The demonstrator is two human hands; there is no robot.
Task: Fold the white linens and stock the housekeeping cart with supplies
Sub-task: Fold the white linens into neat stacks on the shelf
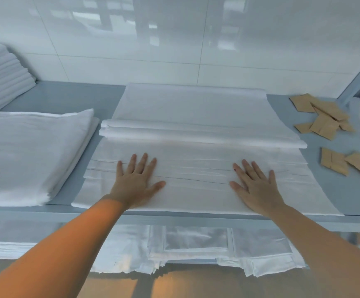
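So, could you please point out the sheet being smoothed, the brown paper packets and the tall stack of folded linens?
sheet [196,104]: head view, on its flat far panel.
brown paper packets [325,127]: head view, on a packet in the far cluster.
stack of folded linens [2,82]: head view, on its folded edges.

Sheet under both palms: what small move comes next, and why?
Probably smooth outward: the left hand and right hand lie flat on the sheet, faint creases run between them, and the far fold is already laid over.

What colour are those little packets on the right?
Tan brown, like kraft paper: the packets, best seen in the head view.
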